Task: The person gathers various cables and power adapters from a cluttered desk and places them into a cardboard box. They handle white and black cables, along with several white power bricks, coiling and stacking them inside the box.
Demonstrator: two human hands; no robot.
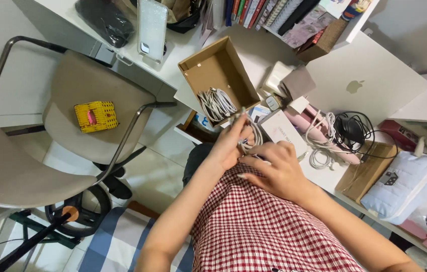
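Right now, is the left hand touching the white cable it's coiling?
Touching. The head view shows the left hand with its fingers closed around the looped white cable, no gap between them; the right hand grips the same bundle from below.

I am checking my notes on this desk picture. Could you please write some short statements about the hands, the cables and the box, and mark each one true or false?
1. Both hands, the left hand and the right hand, are on a coiled white cable. True.
2. The open brown cardboard box holds no cables. False: a bundle of white cables lies inside it.
3. A small yellow woven basket sits on the beige chair seat. True.
4. The silver laptop is open. False: its lid is closed.
5. A padded light-blue pouch lies at the desk's right end. True.
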